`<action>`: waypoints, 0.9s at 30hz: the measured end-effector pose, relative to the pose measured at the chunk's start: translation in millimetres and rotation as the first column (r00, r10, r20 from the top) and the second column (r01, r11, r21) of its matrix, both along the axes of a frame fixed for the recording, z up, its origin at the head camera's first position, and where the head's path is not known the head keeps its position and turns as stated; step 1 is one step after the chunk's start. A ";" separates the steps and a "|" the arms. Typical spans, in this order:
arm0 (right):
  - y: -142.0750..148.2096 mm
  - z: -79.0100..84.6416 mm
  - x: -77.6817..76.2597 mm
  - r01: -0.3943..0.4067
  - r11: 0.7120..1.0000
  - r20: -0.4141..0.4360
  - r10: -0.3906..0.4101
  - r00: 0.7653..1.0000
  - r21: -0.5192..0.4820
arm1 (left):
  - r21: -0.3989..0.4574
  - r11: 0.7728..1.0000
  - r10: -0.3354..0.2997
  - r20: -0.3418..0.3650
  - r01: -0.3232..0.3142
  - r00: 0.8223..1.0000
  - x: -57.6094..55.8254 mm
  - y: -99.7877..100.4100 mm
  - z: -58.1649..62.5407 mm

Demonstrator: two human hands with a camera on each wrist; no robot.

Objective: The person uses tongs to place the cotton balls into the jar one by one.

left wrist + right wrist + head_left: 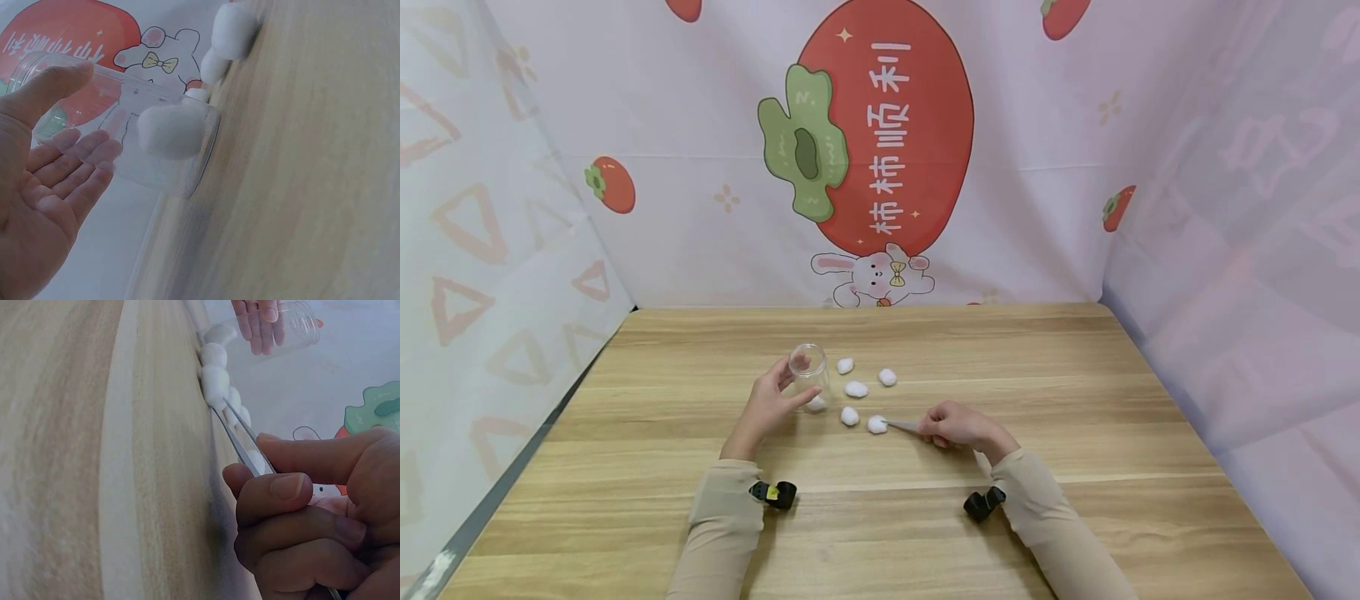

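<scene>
My left hand (766, 410) holds a clear jar (810, 377) upright on the table, thumb on the near side and fingers round the far side. One white cotton ball (172, 131) shows at the jar's bottom in the left wrist view. Between thumb and fingers, my right hand (958, 425) pinches metal tweezers (902, 426), pointing left. The two tweezer tips, slightly parted, are right at a cotton ball (215, 385) on the table. Its place in the head view is nearest the right hand, the white ball (877, 424) beside the tips.
Several more cotton balls, such as the middle one (856, 389), lie loosely grouped right of the jar. The wooden table (880, 533) is bordered by a printed cloth backdrop (685, 117) behind and at both sides. A small black camera (984, 504) is worn on each wrist.
</scene>
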State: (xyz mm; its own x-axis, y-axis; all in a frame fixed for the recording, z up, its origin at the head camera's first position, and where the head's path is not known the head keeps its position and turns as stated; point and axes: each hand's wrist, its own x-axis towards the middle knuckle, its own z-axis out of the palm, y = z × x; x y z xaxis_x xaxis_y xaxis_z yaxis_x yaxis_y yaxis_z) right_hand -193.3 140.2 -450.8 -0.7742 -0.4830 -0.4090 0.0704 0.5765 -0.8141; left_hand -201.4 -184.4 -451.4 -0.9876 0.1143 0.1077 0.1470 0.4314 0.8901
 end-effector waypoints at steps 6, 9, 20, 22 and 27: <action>-1.9 -2.6 -1.4 0.005 1.000 -0.014 -0.005 1.000 0.015 | 0.010 1.000 0.006 0.016 -0.006 1.000 0.1 0.0 0.1; -2.8 -2.8 -1.2 0.010 1.000 -0.020 -0.010 1.000 0.019 | 0.012 1.000 0.007 0.023 -0.007 1.000 0.2 0.0 0.8; -2.4 1.2 -1.3 -0.001 1.000 -0.047 0.002 0.999 0.021 | 0.001 1.000 0.012 0.060 -0.012 0.998 6.3 6.0 14.3; -2.3 1.5 -1.0 -0.001 1.000 -0.049 0.002 0.999 0.018 | 0.005 1.000 0.010 0.059 -0.011 0.998 6.7 6.4 15.0; -1.8 2.3 0.3 0.005 1.000 -0.045 -0.004 0.999 0.005 | 0.002 1.000 0.010 0.040 -0.010 0.999 2.8 2.4 5.7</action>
State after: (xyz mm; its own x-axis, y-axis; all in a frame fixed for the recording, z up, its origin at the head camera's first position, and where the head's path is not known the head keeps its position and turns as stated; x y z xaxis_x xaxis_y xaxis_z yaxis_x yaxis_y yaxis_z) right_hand -193.0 138.5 -448.4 -0.7939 -0.4775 -0.3765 0.0367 0.5804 -0.8135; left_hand -198.6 -182.0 -445.7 -0.9922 0.1044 0.0688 0.1075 0.4306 0.8961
